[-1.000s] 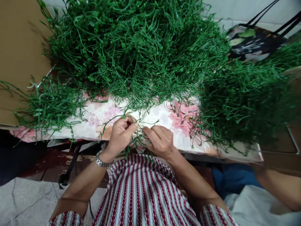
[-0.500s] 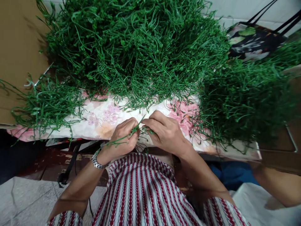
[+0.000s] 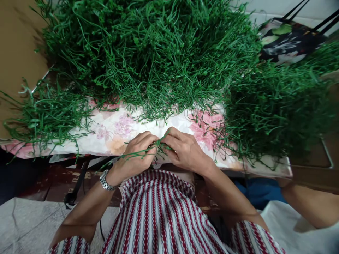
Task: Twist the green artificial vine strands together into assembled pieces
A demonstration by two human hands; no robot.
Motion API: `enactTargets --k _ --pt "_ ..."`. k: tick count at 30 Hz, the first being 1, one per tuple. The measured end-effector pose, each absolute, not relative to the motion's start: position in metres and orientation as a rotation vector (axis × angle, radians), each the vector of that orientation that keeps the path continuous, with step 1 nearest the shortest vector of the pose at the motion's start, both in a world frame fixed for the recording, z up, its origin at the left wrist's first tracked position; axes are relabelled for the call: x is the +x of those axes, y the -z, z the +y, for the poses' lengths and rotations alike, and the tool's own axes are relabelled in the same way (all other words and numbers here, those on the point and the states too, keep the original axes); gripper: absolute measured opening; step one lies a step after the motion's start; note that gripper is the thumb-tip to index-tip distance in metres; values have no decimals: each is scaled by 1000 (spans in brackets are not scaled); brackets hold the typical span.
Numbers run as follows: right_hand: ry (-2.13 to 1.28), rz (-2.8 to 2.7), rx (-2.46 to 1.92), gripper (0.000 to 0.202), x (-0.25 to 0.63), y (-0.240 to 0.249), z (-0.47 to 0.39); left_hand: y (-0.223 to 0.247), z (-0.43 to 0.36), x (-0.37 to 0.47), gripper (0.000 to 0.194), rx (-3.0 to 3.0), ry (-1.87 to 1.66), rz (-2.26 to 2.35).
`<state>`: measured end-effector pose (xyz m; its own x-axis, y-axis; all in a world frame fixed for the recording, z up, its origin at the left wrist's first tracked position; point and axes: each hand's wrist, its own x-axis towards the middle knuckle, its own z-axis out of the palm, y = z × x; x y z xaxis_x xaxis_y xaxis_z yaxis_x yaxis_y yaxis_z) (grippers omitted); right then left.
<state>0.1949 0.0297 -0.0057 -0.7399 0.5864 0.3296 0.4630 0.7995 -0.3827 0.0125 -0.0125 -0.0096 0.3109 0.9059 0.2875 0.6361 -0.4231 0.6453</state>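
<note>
At the tabletop's (image 3: 111, 135) near edge, left hand (image 3: 136, 153) and right hand (image 3: 185, 150) pinch 1 green sprig (image 3: 143, 152) (grips closed); judged mid-assembly, needing fingertip alignment next.

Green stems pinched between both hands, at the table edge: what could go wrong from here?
1. The left hand and right hand pinch a thin green sprig over the edge of the floral tablecloth; a slip would likely drop it onto the lap.
2. The big pile of green stems lies loose and tangled just behind the hands; stray strands could snag the sprig.
3. Stems at the left already overhang the edge and may slide off.
</note>
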Motion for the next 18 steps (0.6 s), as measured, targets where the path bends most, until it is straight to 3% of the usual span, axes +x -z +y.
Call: enactTargets --k 4,12,18 --pt "-225 -2624 -809 13 194 1 25 9 -12 10 10 2174 -857 1313" --pt "-510 -2444 -656 13 194 15 29 14 -12 8 13 1963 -1083 1184" --pt "-442 -2713 -420 17 196 -2 23 2 -12 -3 23 2143 -811 880"
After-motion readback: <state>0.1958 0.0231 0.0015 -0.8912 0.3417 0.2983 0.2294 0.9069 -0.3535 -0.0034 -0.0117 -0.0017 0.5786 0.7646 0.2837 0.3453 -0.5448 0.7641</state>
